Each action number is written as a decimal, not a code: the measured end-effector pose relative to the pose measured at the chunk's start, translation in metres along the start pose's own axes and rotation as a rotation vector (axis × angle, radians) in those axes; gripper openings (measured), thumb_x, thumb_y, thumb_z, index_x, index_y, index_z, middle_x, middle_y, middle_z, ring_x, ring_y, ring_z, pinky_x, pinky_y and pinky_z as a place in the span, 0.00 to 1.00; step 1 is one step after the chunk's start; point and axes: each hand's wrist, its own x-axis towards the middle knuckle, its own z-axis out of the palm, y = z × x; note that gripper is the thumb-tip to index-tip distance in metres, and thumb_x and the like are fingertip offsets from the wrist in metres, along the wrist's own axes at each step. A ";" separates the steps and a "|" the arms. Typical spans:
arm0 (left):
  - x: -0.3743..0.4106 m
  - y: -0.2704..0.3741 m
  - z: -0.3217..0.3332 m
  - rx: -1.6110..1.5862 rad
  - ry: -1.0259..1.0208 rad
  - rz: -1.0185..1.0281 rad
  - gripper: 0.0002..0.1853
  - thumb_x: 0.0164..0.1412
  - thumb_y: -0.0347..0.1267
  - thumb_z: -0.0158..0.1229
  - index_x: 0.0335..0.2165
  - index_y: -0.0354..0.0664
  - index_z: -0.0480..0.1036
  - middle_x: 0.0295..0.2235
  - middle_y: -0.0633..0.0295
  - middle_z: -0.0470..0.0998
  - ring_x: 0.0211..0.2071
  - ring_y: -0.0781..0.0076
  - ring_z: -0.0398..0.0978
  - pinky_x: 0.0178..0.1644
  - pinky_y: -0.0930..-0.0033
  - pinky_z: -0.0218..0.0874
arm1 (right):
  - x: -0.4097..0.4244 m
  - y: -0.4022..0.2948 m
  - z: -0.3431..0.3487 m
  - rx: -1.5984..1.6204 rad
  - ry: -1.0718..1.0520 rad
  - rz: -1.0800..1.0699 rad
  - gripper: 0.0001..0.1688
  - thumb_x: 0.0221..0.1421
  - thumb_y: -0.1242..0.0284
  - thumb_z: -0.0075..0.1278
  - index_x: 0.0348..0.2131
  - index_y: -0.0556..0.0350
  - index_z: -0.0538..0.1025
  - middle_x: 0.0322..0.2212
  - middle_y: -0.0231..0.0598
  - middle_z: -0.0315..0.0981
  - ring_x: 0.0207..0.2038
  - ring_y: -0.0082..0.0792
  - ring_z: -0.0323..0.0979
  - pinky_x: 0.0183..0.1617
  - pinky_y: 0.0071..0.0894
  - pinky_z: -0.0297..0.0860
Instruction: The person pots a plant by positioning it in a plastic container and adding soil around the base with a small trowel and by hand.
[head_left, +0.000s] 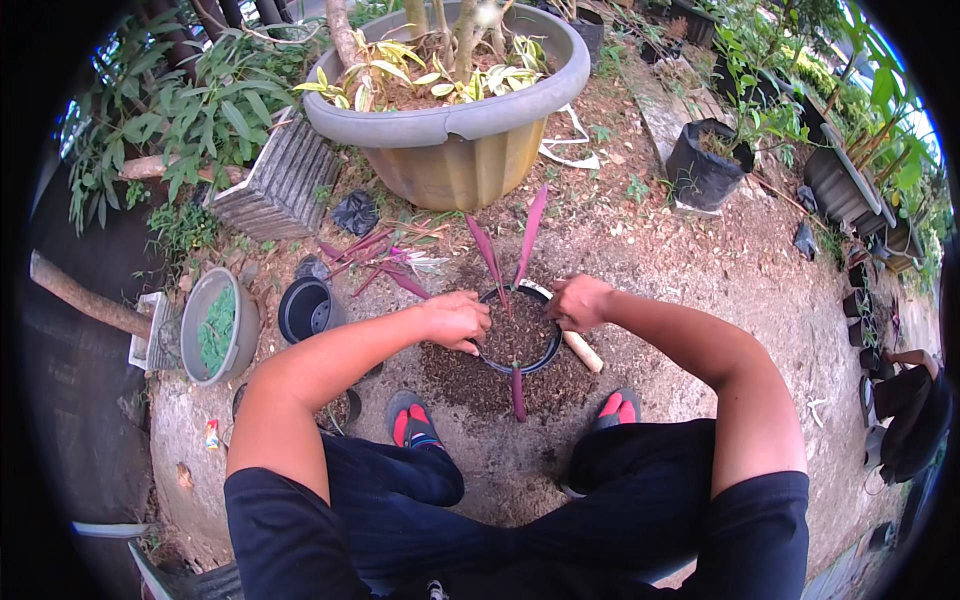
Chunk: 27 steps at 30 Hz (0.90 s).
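Before me on the ground stands a round black plastic pot (534, 367), filled with dark soil mix (529, 330). Purple-leaved cuttings (487, 251) rise from the soil, and one purple leaf (517, 394) hangs over the near rim. My left hand (457, 319) grips the pot's left rim, its thumb on the outer side. On the right rim, my right hand (579, 301) is curled with its fingers at the edge. A pale wooden handle (583, 351) lies on the ground beside the pot, partly hidden under my right hand. Spilled soil surrounds the base.
Beyond is a large planter (457, 169). Loose purple cuttings (386, 262) lie left, near an empty black pot (306, 309) and a grey basin (244, 337) holding green material. A black planting bag (705, 165) stands right. Another person (911, 412) is at the far right.
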 end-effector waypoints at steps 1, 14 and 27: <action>-0.001 0.000 0.000 0.011 -0.004 0.005 0.17 0.59 0.51 0.62 0.33 0.51 0.81 0.33 0.67 0.75 0.45 0.66 0.74 0.49 0.55 0.61 | 0.000 -0.002 -0.002 -0.002 0.023 -0.042 0.22 0.52 0.61 0.54 0.47 0.38 0.84 0.44 0.28 0.81 0.47 0.42 0.76 0.50 0.43 0.77; -0.005 0.008 0.005 0.001 0.063 0.072 0.13 0.61 0.47 0.62 0.37 0.53 0.82 0.33 0.69 0.74 0.45 0.68 0.73 0.49 0.55 0.60 | -0.005 -0.026 0.003 0.029 0.076 -0.256 0.16 0.49 0.55 0.59 0.31 0.44 0.83 0.36 0.30 0.79 0.45 0.41 0.76 0.44 0.46 0.78; 0.004 0.016 0.017 0.024 0.125 0.131 0.13 0.59 0.46 0.63 0.39 0.53 0.81 0.35 0.70 0.75 0.46 0.69 0.74 0.49 0.55 0.61 | 0.002 -0.055 -0.010 0.138 -0.078 -0.062 0.20 0.49 0.53 0.58 0.38 0.41 0.86 0.32 0.41 0.82 0.39 0.48 0.80 0.44 0.50 0.77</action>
